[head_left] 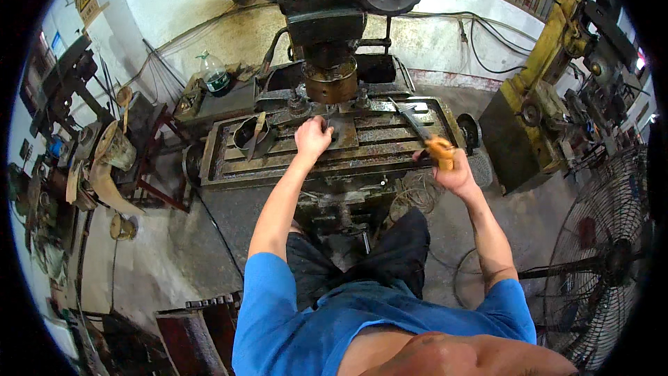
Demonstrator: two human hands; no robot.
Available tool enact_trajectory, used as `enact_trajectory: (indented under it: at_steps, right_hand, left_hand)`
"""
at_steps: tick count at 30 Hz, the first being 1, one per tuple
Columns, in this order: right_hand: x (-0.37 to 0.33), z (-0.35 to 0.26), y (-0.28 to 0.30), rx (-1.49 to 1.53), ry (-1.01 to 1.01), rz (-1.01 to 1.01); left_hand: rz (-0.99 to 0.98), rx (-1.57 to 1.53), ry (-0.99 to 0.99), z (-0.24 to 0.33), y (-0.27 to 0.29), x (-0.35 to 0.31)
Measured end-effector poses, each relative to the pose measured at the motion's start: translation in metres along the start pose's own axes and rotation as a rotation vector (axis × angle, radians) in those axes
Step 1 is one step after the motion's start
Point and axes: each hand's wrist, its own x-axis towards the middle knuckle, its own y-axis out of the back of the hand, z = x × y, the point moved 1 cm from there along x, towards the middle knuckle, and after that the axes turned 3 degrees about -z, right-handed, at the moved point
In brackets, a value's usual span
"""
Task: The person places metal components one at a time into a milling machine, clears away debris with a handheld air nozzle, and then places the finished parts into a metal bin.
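My left hand (314, 138) is closed, fingers curled down, over the slotted table (292, 166) of a milling machine. Something dark shows beside its fingers, but what they grip is hidden. To the right, my right hand (457, 174) wraps round the orange handle of a tool (440, 147). A long, thin grey blade-like part reaches from that handle up and left over the table's right end; its exact kind is unclear. The machine's round spindle head (331, 80) stands just beyond my left hand. A dark open container (245, 136) with a brush-like stick sits left of that hand.
A large caged fan (616, 257) stands at the right, below a yellow-green machine (532, 111). A clear bottle with green liquid (214, 76) is at the back left. Coiled cable (416, 198) lies under the table, and a bucket (117, 147) is at the left.
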Motion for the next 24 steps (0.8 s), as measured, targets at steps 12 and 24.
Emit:
enact_trajectory:
  at_steps: [12,24]
  right_hand:
    - [-0.026,0.129,-0.051,-0.508,-0.538,-0.007]
    - [-0.024,0.051,0.032,-0.344,-0.37,0.003]
  left_hand:
    - [-0.164,0.091,-0.167,-0.009,0.0,0.006]
    - [-0.073,0.071,-0.114,0.0,-0.037,0.033]
